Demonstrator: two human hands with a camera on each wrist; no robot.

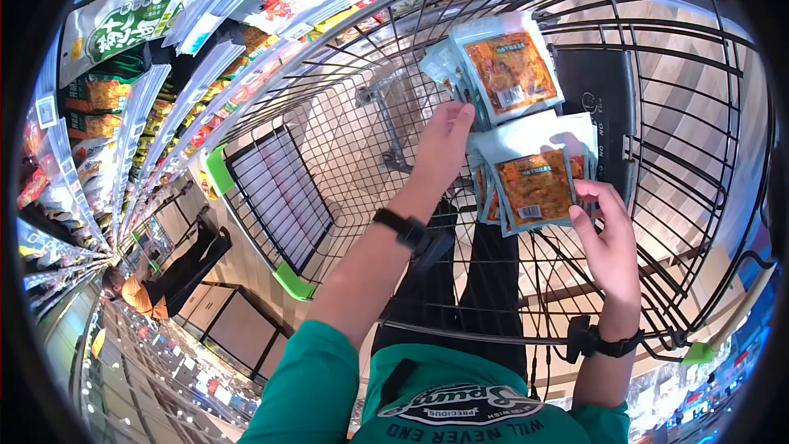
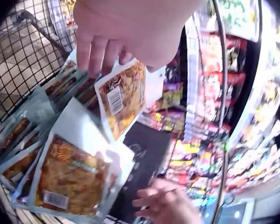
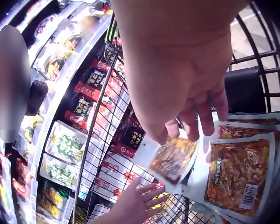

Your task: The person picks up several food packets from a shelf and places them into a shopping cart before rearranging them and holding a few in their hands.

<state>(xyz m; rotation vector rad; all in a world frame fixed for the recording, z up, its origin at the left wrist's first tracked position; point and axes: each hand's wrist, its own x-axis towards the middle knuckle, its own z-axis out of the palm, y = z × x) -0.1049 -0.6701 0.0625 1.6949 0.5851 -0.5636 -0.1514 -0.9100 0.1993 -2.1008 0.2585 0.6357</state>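
Two stacks of flat, pale-edged food packets with orange-brown contents lie in a wire shopping cart (image 1: 657, 148). The farther stack's top packet (image 1: 511, 74) leans over others; the nearer stack's top packet (image 1: 534, 189) shows a barcode low on its front. My left hand (image 1: 444, 144) is at the left edge of the farther stack, fingers relaxed. In the right wrist view this left hand (image 3: 135, 205) has its fingers spread. Beside the nearer stack's right edge is my right hand (image 1: 608, 238), its fingers loosely bent. The left wrist view shows that right hand (image 2: 165, 203) holding nothing.
A black panel (image 1: 596, 107) is fixed in the cart right of the stacks. Shelves of bagged goods (image 1: 99, 107) line the left and far side. A frame with green corners (image 1: 279, 201) stands left of the cart. Another person (image 1: 144, 292) is farther down the aisle.
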